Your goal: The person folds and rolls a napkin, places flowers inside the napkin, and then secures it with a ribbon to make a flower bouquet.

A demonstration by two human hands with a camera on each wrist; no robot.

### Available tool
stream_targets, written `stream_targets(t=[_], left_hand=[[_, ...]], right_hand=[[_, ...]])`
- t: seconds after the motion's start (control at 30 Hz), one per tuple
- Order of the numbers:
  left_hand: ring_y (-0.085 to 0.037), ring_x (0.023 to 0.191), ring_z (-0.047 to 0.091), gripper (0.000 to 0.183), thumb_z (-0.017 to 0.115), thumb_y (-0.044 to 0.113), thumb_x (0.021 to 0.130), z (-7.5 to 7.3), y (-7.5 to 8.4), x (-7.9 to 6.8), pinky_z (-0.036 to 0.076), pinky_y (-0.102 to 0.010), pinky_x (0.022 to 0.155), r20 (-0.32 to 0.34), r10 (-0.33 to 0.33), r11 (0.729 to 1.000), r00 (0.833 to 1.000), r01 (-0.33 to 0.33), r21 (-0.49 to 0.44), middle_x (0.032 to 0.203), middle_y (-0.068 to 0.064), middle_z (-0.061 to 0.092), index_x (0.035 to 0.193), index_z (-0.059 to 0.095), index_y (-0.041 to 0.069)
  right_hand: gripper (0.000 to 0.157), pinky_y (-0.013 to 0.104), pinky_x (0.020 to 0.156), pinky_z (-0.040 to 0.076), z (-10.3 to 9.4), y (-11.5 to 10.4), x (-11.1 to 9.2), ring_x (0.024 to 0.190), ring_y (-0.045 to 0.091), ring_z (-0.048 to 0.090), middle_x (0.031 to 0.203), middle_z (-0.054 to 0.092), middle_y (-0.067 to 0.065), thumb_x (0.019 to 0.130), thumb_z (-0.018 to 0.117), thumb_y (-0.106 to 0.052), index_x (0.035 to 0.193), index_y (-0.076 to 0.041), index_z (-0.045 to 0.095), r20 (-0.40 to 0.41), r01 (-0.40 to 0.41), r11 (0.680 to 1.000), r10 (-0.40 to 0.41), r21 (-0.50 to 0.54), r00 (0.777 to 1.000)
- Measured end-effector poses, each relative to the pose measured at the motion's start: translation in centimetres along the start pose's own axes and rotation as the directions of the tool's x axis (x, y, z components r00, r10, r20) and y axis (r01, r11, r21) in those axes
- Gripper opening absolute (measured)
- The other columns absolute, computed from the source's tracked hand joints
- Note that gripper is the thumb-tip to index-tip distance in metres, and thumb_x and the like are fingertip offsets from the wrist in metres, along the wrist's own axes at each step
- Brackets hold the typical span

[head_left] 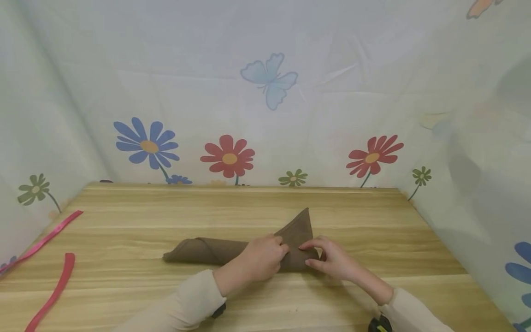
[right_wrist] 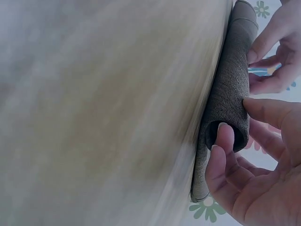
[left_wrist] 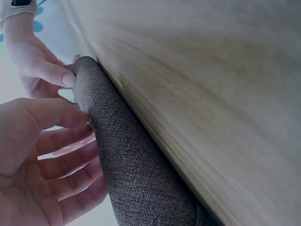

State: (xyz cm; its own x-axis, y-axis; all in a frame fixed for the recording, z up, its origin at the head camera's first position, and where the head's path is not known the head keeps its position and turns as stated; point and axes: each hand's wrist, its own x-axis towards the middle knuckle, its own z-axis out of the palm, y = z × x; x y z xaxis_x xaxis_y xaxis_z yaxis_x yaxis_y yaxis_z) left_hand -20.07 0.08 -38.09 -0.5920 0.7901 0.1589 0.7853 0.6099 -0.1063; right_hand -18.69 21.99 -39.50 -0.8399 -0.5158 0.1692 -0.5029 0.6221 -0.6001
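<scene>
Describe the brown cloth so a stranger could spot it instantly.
On the wood-grain table, find the left hand and right hand. They touch the brown cloth, a roll with one pointed corner stretching away from the person. Unlike the narrow pink ribbon and red strip at far left, it is thick and brown.

In the head view the left hand (head_left: 262,259) hides part of the brown cloth roll (head_left: 224,250), the left edge cuts off the pink ribbon (head_left: 49,236) and the bottom edge the red strip (head_left: 59,287), while the wooden tabletop (right_wrist: 103,117) blurs in the right wrist view.
</scene>
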Motion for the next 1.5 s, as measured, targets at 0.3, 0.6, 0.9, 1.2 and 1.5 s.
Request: stream_targets(t=[0.3,0.6,0.9,1.2,1.5], left_hand=[[-0.013,0.073,0.055,0.031,0.072,0.028,0.074,0.1,0.1,0.1,0.046,-0.024,0.056,0.052,-0.007,1.0,0.999,0.006,0.028,0.083,0.0,0.059,0.098,0.064,0.01],[-0.011,0.072,0.056,0.026,0.071,0.009,0.073,-0.2,0.1,0.5,0.047,-0.022,0.059,0.093,0.009,1.0,0.996,-0.008,-0.002,0.083,-0.001,0.06,0.097,0.063,0.009],[-0.009,0.083,0.062,0.031,0.065,0.003,0.073,-2.1,-0.3,0.2,0.049,-0.022,0.073,0.231,0.094,0.969,0.968,-0.036,-0.245,0.096,-0.001,0.067,0.104,0.065,0.008],[-0.012,0.101,0.056,0.041,0.058,0.002,0.078,-1.6,-1.5,1.0,0.044,-0.027,0.087,0.29,0.082,0.915,0.954,0.044,-0.402,0.115,-0.005,0.061,0.119,0.058,0.004],[-0.013,0.078,0.057,0.032,0.062,-0.001,0.075,-0.7,-1.3,0.7,0.047,-0.022,0.063,-0.026,0.057,0.988,0.998,-0.06,-0.139,0.087,-0.001,0.059,0.104,0.065,0.013]], right_hand=[[0.041,0.021,0.059,0.043,-0.2,0.5,0.2,0.068,0.008,0.047,0.109,0.057,0.011,0.079,0.07,-0.019,0.116,-0.005,0.058,0.066,-0.037,0.999,0.038,-0.021,0.997],[0.045,0.021,0.058,0.043,-0.2,0.6,0.4,0.064,0.006,0.047,0.112,0.057,0.014,0.077,0.071,-0.016,0.118,-0.003,0.057,0.114,-0.051,0.999,0.051,-0.003,0.992],[0.042,0.024,0.055,0.048,-0.9,0.1,-0.4,0.055,0.008,0.052,0.114,0.053,0.016,0.081,0.067,-0.02,0.117,-0.001,0.056,0.319,-0.21,0.943,0.122,0.259,0.94],[0.034,0.024,0.048,0.046,-0.7,-0.4,-1.0,0.053,0.01,0.053,0.112,0.055,0.016,0.086,0.063,-0.02,0.115,-0.004,0.057,0.194,-0.158,0.953,0.11,0.258,0.975],[0.034,0.023,0.046,0.045,-0.5,-0.7,-1.1,0.051,0.002,0.049,0.112,0.057,0.015,0.083,0.065,-0.012,0.114,-0.004,0.058,0.081,-0.025,0.996,0.019,0.081,0.997]])
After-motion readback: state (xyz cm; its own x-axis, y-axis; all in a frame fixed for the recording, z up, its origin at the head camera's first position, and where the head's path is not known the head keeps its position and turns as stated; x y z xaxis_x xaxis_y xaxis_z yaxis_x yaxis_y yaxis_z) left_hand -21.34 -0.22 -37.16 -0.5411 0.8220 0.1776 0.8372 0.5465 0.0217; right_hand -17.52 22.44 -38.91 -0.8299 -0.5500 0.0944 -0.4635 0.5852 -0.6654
